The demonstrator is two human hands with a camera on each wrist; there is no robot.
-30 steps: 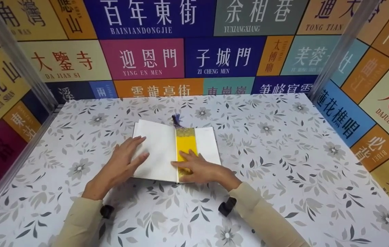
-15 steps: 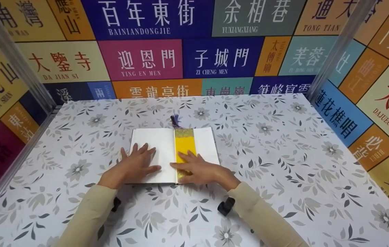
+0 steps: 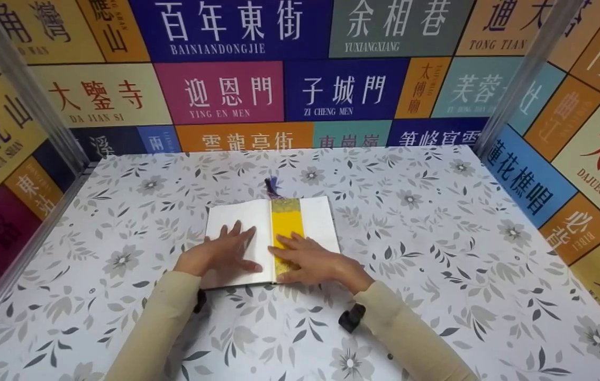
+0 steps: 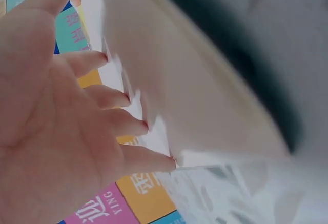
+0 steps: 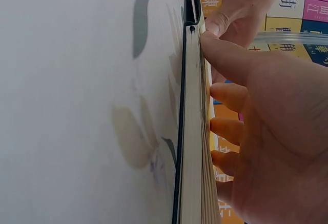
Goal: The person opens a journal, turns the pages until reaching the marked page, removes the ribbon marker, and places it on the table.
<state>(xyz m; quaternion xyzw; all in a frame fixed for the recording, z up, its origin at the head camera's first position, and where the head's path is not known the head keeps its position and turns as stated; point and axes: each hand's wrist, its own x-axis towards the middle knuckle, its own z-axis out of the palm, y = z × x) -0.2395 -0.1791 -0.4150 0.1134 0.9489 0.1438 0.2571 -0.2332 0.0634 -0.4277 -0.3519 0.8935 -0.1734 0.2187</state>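
Note:
An open hardcover book [image 3: 236, 214] with blank white pages and a dark cover lies on the table. A yellow bookmark [image 3: 288, 218] with patterned ends lies along the inner side of its right page, and a dark purple tassel [image 3: 272, 185] extends past the top edge. My left hand [image 3: 220, 250] is spread over the left page; in the left wrist view its fingertips [image 4: 143, 127] touch the paper. Resting across the bookmark and right page is my right hand [image 3: 313, 262], fingers extended, covering the bookmark's lower part. The right wrist view shows the thick page block [image 5: 192, 131] edge-on.
The table [image 3: 437, 296] has a grey floral covering. Behind it stands a wall of coloured panels [image 3: 220, 90] with large characters, and similar panels flank both sides. Clear upright strips [image 3: 517, 69] mark the corners. Both sleeves carry a dark wrist device [image 3: 352, 317].
My left hand has moved from the book's left edge rightward onto the left page, toward the spine. The raised left page has come down. My right hand has stayed on the bookmark.

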